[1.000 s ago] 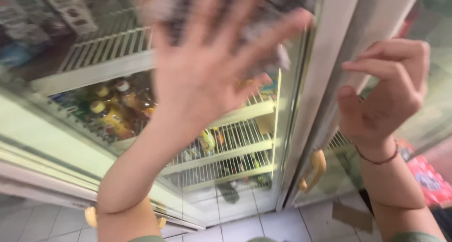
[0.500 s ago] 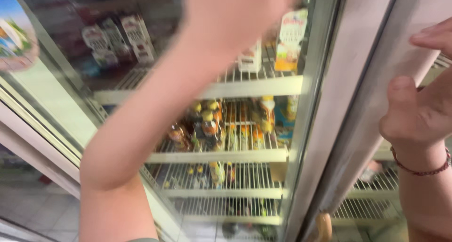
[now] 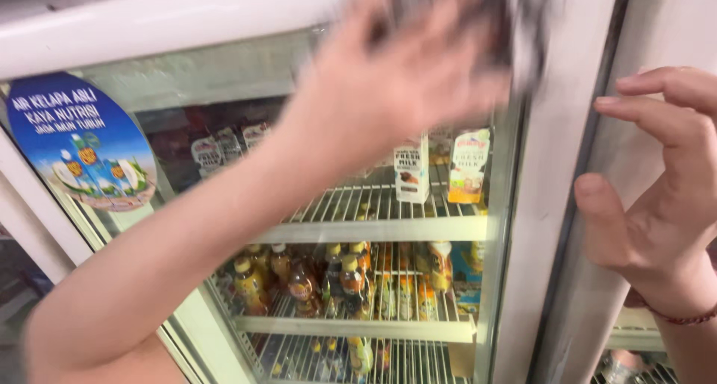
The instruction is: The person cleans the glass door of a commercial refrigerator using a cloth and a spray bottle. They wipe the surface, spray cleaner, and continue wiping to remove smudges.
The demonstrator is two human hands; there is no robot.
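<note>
My left hand (image 3: 403,78) is spread flat high on the glass door (image 3: 224,78) of a drinks fridge, pressing a grey cloth (image 3: 508,26) against the glass near the top right corner. Hand and cloth are blurred by motion. My right hand (image 3: 657,205) is at the right, fingers curled and apart, holding nothing, beside the white door frame (image 3: 553,167). A thin red bracelet (image 3: 672,317) circles that wrist.
Behind the glass, wire shelves carry milk cartons (image 3: 411,171) on the upper shelf and several small bottles (image 3: 336,279) below. A round blue sticker (image 3: 82,141) is on the glass at the left. A second fridge door (image 3: 642,26) stands to the right.
My left hand has swept the cloth up the glass to the top of the door, and my view has risen with it. My right hand stays by the frame.
</note>
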